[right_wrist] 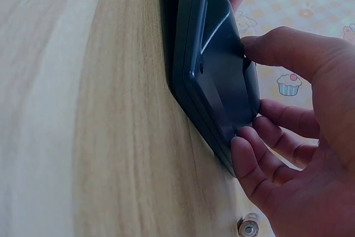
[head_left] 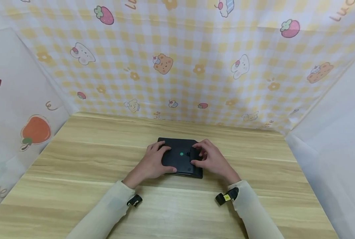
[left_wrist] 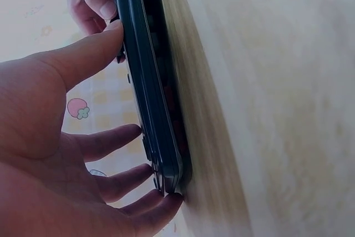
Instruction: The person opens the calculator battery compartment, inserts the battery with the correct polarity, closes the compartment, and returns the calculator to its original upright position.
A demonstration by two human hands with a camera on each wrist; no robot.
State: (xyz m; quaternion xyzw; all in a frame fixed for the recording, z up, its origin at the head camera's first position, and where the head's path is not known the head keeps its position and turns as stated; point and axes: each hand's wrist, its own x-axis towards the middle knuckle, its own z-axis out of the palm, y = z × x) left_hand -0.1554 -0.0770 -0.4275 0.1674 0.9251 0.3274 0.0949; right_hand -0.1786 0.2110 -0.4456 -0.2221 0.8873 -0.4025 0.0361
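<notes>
The black device (head_left: pixel 178 162) lay flat on the tabletop (head_left: pixel 177 205), between the two hands, its longer side seeming to run from left to right. A small black cover (head_left: pixel 192 155) sat on the device's upper face near its right end, with its own long axis running front to back and a tab pointing toward the device's green dot (head_left: pixel 181 154). The right hand (head_left: pixel 212 159), nearer to the cover, had thumb and fingers bent around it in a pinch from the device's right. The left hand (head_left: pixel 153 162) rested with fingers spread over the device's left end, thumb on the near edge. Bent right fingers hid part of the cover, so whether it was seated or loose could not be told. Off the device's right end lay a battery-like cylinder (right_wrist: pixel 249 226); behind the device hung a checked cloth (head_left: pixel 183 89).
</notes>
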